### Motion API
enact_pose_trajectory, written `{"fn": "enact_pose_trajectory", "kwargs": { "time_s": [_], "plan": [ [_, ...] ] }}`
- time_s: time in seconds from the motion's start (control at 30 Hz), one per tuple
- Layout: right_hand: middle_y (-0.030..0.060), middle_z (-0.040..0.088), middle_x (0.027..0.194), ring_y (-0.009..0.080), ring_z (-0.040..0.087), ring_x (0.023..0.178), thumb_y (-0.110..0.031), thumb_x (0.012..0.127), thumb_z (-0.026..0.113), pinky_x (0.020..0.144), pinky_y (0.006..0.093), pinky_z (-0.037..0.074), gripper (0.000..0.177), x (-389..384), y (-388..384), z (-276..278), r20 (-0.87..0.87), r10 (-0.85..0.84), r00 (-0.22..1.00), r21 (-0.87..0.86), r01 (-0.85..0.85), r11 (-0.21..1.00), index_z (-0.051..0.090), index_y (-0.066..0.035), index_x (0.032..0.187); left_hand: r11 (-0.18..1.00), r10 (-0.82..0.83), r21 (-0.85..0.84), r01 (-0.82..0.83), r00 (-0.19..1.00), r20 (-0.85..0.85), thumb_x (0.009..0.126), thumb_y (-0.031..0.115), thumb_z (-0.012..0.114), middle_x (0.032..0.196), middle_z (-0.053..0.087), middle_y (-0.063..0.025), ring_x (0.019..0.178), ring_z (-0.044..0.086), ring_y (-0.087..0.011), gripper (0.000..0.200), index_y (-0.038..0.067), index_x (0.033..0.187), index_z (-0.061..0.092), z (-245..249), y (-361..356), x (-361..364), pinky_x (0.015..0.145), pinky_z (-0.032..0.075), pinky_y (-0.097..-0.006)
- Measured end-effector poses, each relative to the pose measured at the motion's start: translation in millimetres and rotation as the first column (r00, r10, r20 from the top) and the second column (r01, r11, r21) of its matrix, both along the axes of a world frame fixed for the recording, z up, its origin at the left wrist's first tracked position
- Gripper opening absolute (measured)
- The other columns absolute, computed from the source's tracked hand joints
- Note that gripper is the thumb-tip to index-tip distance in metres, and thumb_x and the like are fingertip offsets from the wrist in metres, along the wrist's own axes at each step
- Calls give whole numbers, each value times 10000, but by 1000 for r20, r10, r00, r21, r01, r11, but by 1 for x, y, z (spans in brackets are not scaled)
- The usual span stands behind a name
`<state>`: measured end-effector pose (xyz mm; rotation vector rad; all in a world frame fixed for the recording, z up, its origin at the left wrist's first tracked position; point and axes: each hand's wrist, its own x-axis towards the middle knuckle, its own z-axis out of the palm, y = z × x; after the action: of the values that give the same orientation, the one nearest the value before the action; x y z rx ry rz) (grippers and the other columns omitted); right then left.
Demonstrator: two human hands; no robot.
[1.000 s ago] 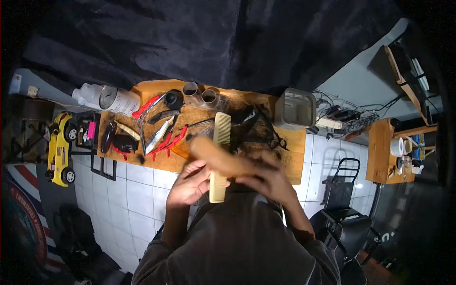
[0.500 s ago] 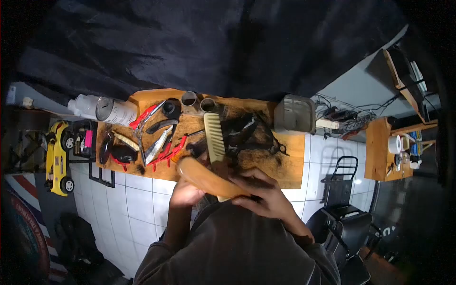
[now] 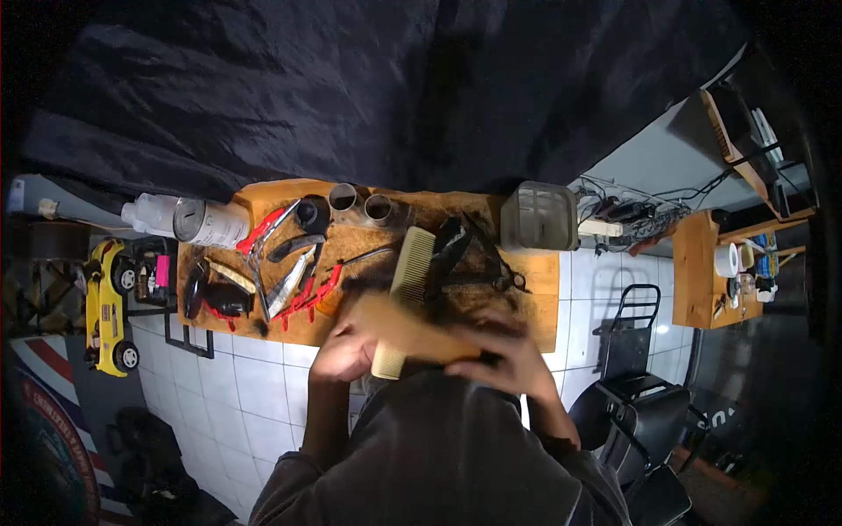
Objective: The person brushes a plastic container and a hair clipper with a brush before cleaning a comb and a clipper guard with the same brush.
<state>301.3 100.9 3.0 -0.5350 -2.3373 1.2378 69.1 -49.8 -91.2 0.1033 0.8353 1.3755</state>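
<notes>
Left hand (image 3: 345, 352) grips comb (image 3: 412, 270) low, by near edge of table (image 3: 545, 302); right hand (image 3: 509, 351) clasps blurred brush (image 3: 410, 333) across it — slack hold or hard stroke could knock comb loose.

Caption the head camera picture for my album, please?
By a brown wooden table, the left hand grips a long cream comb while the right hand holds a blurred, elongated tan object.

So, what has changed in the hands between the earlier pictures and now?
The cream flat comb in the left hand has tilted: its far end leaned left half a second ago, now right. The tan oblong tool, blurred, has shifted slightly right with the right hand. Nothing was let go; the layout on the brown wooden table looks unchanged.
</notes>
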Motion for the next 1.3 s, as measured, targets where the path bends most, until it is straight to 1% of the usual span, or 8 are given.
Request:
{"fn": "enact_pose_trajectory", "kwargs": {
  "time_s": [0.1, 0.17, 0.43, 0.67, 0.97, 1.1, 1.27, 1.3],
  "plan": [
    [117, 645, 1032, 275, 633, 966, -254, 667, 854, 821, 361, 509, 454, -6, -6, -6, -22, 65, 998, -34, -65, 997, 716, -53, 1049, 996, -55, 75, 44, 987, 150, 1003, 105, 436, 1305, 538, -162, 1144, 582, -283, 406, -19, 1386, 389, 17, 6, -7, 905, 525, -409],
    [121, 636, 1015, 280, 635, 941, -216, 691, 841, 809, 346, 508, 438, -9, 5, -13, -10, -81, 997, 56, 81, 995, 701, -22, 1057, 927, -319, 178, 329, 944, -83, 1032, 166, 393, 1325, 525, -179, 1103, 603, -262, 416, 3, 1415, 373, 60, 11, -8, 896, 536, -399],
    [179, 634, 956, 304, 636, 836, -152, 784, 773, 727, 365, 516, 411, -16, 25, 0, 68, -578, 813, 59, 575, 816, 644, 39, 1125, 920, -306, 226, 319, 948, -92, 1021, 157, 420, 1350, 494, -211, 1158, 575, -273, 480, 41, 1469, 294, 73, 12, -10, 944, 518, -430],
    [134, 642, 982, 269, 632, 878, -220, 724, 813, 752, 328, 497, 450, -15, 4, 13, -96, -17, 995, 79, 25, 997, 684, 17, 1083, 925, -261, 301, 230, 963, 64, 1029, 181, 396, 1315, 510, -211, 1146, 582, -321, 399, -11, 1379, 384, 44, 10, -9, 931, 522, -472],
    [193, 613, 936, 319, 618, 822, -207, 810, 757, 730, 376, 503, 443, -20, 23, 0, 86, -548, 832, 63, 544, 836, 620, 62, 1134, 887, -382, 223, 405, 913, -140, 1012, 115, 438, 1369, 486, -175, 1195, 555, -276, 499, 46, 1480, 281, 75, 12, -15, 982, 491, -410],
    [191, 611, 977, 294, 608, 876, -164, 845, 710, 794, 345, 474, 441, -16, 17, 6, -24, -506, 862, -250, 485, 838, 582, 77, 1192, 933, -103, 280, 225, 915, -390, 900, -128, 501, 1375, 484, -153, 1275, 487, -323, 604, 14, 1456, 314, 72, 22, 0, 1071, 403, -417],
    [174, 593, 1023, 285, 596, 949, -181, 839, 715, 823, 337, 474, 538, -20, -3, 50, -54, -133, 990, -191, 120, 974, 540, 0, 1315, 971, -148, -13, 238, 559, -816, 820, -58, 678, 1286, 542, -100, 1167, 547, -160, 561, -1, 1330, 451, 50, 32, 7, 1004, 448, -323],
    [169, 587, 1028, 284, 595, 953, -196, 836, 722, 822, 343, 479, 545, -20, -8, 49, -93, -74, 993, -183, 56, 982, 544, -20, 1319, 978, 23, 152, 146, 645, -764, 791, 8, 731, 1260, 547, -110, 1156, 547, -189, 591, 16, 1314, 456, 55, 36, 17, 977, 466, -345]
  ]
}}
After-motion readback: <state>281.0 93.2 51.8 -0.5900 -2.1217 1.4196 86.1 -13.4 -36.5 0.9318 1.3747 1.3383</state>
